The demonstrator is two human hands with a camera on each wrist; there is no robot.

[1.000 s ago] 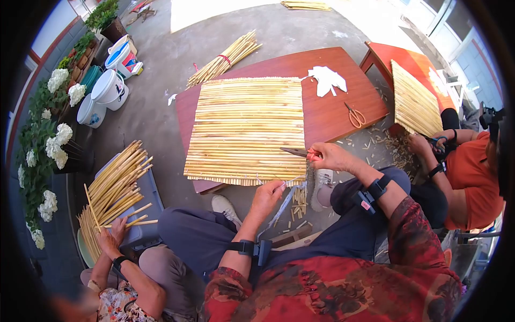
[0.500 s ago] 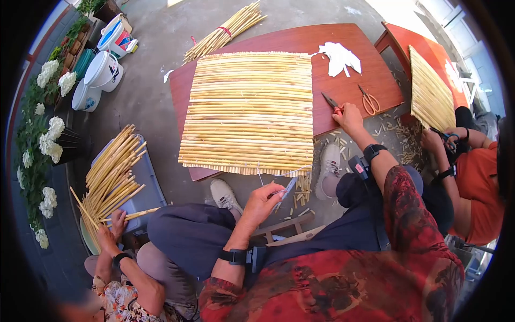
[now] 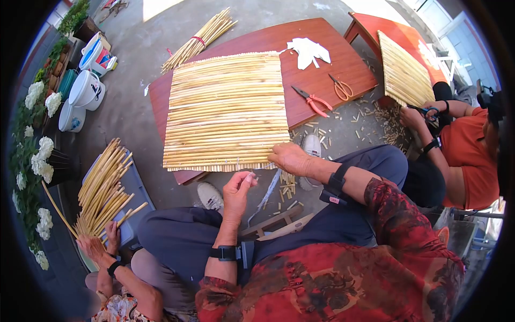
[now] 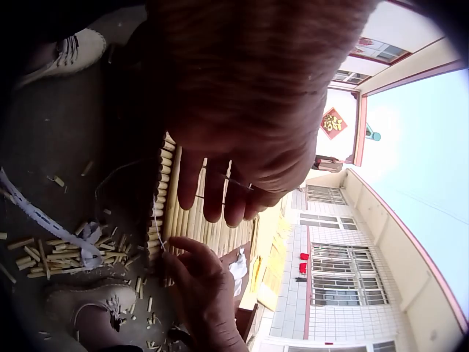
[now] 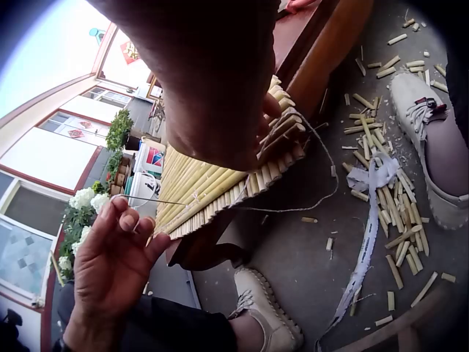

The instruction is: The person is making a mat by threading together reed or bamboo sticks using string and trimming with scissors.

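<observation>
Mat of straw-yellow reed stalks laid side by side [image 3: 225,112] lies on the reddish-brown wooden counter [image 3: 343,59], its near edge by the person's knees. Left hand [image 3: 237,190]: thumb and fingertips pinch a thin pale thread [image 5: 154,199] just off the near edge. Right hand [image 3: 294,160]: thumb and forefinger pinch the mat's near right corner, where the thread runs; whether they grip thread as well, cannot tell. Right of the mat on the counter: red-handled pliers [image 3: 313,101], orange-handled scissors [image 3: 341,88], crumpled white sheet [image 3: 307,52]. Containers, at left: shallow blue-grey plastic tub [image 3: 140,189], loose reed stalks [image 3: 104,182] heaped over it, a second person's hands at their near ends; white plastic buckets [image 3: 86,90] grouped near the wall, contents not readable; brown pot [image 3: 87,32] holding a leafy green shrub [image 3: 73,17]. White-flowered plant [image 3: 42,161] nearer along the wall.
</observation>
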